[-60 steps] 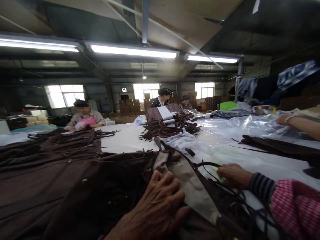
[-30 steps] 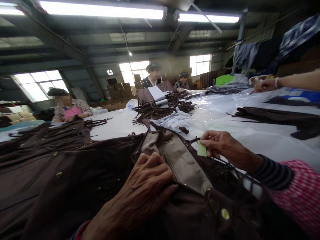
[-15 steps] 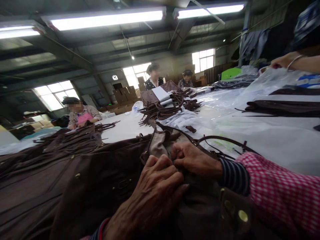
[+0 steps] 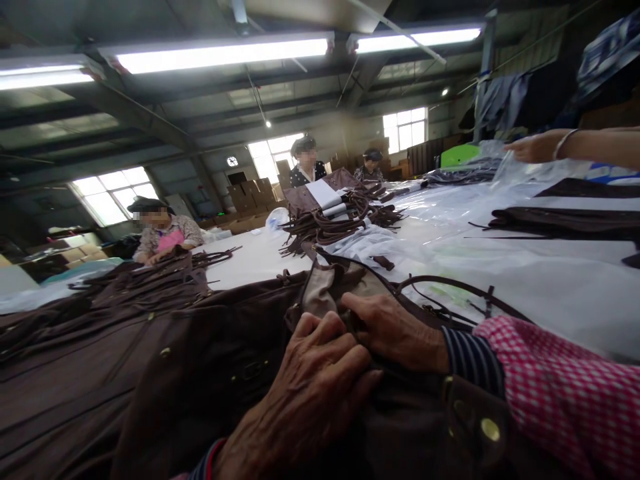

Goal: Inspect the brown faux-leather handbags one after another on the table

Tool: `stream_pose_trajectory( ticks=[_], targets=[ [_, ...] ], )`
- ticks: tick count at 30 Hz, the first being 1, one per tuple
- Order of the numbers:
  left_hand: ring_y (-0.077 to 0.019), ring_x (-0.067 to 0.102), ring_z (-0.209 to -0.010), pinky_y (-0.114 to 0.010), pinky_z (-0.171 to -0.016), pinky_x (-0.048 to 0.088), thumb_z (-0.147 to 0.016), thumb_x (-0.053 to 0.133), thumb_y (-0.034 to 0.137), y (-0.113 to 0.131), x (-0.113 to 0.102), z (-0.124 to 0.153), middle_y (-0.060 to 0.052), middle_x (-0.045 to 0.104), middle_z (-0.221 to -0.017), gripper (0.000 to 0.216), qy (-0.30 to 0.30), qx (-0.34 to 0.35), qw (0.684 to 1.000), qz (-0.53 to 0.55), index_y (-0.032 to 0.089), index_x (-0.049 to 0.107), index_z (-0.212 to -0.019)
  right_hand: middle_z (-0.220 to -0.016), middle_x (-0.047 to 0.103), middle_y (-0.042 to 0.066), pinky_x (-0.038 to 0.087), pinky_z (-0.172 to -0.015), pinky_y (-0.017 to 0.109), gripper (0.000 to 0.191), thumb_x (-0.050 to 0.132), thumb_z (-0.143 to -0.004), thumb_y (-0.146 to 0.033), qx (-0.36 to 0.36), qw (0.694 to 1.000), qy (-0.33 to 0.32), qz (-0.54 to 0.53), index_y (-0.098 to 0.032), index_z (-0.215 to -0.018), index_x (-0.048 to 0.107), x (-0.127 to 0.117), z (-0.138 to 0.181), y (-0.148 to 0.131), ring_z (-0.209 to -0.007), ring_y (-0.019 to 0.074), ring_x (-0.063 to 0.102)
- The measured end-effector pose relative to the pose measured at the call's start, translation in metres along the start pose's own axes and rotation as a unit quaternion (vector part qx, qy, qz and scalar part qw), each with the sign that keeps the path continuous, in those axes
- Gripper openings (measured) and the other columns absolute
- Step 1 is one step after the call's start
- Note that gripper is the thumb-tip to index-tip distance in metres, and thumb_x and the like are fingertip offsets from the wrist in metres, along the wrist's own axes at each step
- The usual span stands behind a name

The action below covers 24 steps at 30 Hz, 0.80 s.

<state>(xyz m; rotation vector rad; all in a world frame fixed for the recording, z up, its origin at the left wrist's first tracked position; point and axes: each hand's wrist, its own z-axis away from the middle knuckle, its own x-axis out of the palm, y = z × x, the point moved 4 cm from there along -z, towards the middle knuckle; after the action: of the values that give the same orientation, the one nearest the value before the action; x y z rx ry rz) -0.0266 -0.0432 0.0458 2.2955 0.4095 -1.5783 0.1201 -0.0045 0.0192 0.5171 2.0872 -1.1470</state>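
Brown bag [image 4: 410,417], any stud [image 4: 490,430] lettering illegible

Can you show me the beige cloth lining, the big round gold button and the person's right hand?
Beige cloth lining [image 4: 319,288], head view: fold at its left.
Big round gold button [image 4: 490,430], head view: its centre.
Bare right hand [image 4: 403,331], head view: back of the hand.

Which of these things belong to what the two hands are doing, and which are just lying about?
In hand:
left hand, on the open brown bag
right hand, by the bag's pale lining

Seemingly just lying about:
strapped brown stack with white paper
green object
folded brown piece
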Motion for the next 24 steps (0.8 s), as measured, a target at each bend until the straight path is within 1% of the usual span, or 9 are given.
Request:
stream_pose_trajectory(
  ticks=[1,3,6,9,12,15,18,21,24],
  targets=[
    [-0.0185,0.050,-0.099,-0.040,-0.096,0.030,-0.104,0.052,0.032,0.000,0.000,0.000,0.000,0.067,-0.094,0.020,0.000,0.001,1.000,0.001,0.022,0.061,-0.089,-0.082,0.061,0.001,0.032,-0.063,0.026,0.020,0.060,-0.077,-0.007,-0.013,1.000,0.009,0.023,-0.018,-0.093,0.053,0.002,0.001,0.000,-0.073,0.0150,0.053],
    [-0.0187,0.050,-0.099,-0.040,-0.094,0.031,-0.103,0.053,0.032,0.001,0.000,0.001,0.001,0.067,-0.091,0.020,0.006,0.007,1.000,-0.003,0.022,0.060,-0.087,-0.082,0.062,0.000,0.033,-0.063,0.027,0.023,0.062,-0.077,-0.008,-0.007,1.000,0.019,0.014,-0.018,-0.097,0.055,0.004,0.002,0.002,-0.073,0.0154,0.055],
    [-0.0185,0.051,-0.099,-0.039,-0.091,0.031,-0.102,0.055,0.031,0.003,-0.004,-0.001,0.002,0.067,-0.091,0.018,0.016,0.015,1.000,-0.012,0.022,0.061,-0.087,-0.081,0.064,-0.001,0.039,-0.064,0.025,0.027,0.066,-0.079,-0.014,0.043,0.994,0.021,-0.097,-0.018,-0.105,0.058,0.002,0.003,0.007,-0.073,0.0153,0.058],
    [-0.0174,0.052,-0.100,-0.038,-0.091,0.031,-0.102,0.057,0.031,0.006,-0.009,-0.004,0.003,0.069,-0.095,0.013,0.003,0.014,1.000,-0.008,0.024,0.063,-0.093,-0.089,0.068,0.002,0.045,-0.069,0.025,0.030,0.062,-0.081,-0.012,0.074,0.976,0.011,-0.204,-0.018,-0.110,0.058,-0.003,0.008,0.009,-0.079,0.0156,0.062],
    [-0.0172,0.053,-0.100,-0.038,-0.089,0.032,-0.100,0.059,0.035,0.007,-0.012,-0.006,0.004,0.069,-0.095,0.013,-0.019,0.020,1.000,0.007,0.025,0.063,-0.094,-0.098,0.070,0.002,0.046,-0.067,0.025,0.035,0.059,-0.079,-0.008,0.086,0.973,0.024,-0.212,-0.019,-0.113,0.058,-0.014,0.017,0.012,-0.075,0.0135,0.062],
    [-0.0171,0.052,-0.097,-0.038,-0.089,0.032,-0.099,0.061,0.040,0.006,-0.011,-0.005,0.003,0.067,-0.090,0.021,-0.028,0.012,0.999,0.018,0.022,0.060,-0.087,-0.087,0.070,0.000,0.043,-0.059,0.024,0.027,0.060,-0.082,-0.013,0.109,0.974,0.049,-0.194,-0.020,-0.107,0.062,-0.029,0.030,0.020,-0.064,0.0118,0.058],
    [-0.0173,0.051,-0.093,-0.039,-0.087,0.032,-0.099,0.059,0.042,0.004,-0.006,-0.004,0.002,0.065,-0.085,0.026,-0.037,0.009,0.999,0.025,0.021,0.058,-0.084,-0.083,0.070,0.000,0.044,-0.063,0.025,0.014,0.064,-0.085,-0.023,0.112,0.982,-0.002,-0.154,-0.020,-0.097,0.069,-0.043,0.048,0.019,-0.072,0.0151,0.060],
    [-0.0177,0.051,-0.092,-0.039,-0.088,0.031,-0.100,0.059,0.041,0.004,-0.004,-0.003,0.003,0.064,-0.084,0.026,-0.038,0.007,0.999,0.029,0.021,0.057,-0.083,-0.095,0.071,0.002,0.047,-0.076,0.029,0.015,0.064,-0.087,-0.032,0.090,0.980,-0.111,-0.136,-0.024,-0.097,0.072,-0.048,0.068,0.006,-0.089,0.0206,0.062],
    [-0.0177,0.052,-0.097,-0.039,-0.091,0.031,-0.099,0.060,0.039,0.004,-0.006,-0.004,0.004,0.068,-0.092,0.018,-0.029,0.012,0.999,0.041,0.023,0.058,-0.091,-0.099,0.071,0.004,0.048,-0.084,0.033,0.018,0.057,-0.090,-0.034,0.063,0.976,-0.148,-0.149,-0.026,-0.099,0.071,-0.047,0.080,-0.008,-0.093,0.0234,0.061]
  ],
)
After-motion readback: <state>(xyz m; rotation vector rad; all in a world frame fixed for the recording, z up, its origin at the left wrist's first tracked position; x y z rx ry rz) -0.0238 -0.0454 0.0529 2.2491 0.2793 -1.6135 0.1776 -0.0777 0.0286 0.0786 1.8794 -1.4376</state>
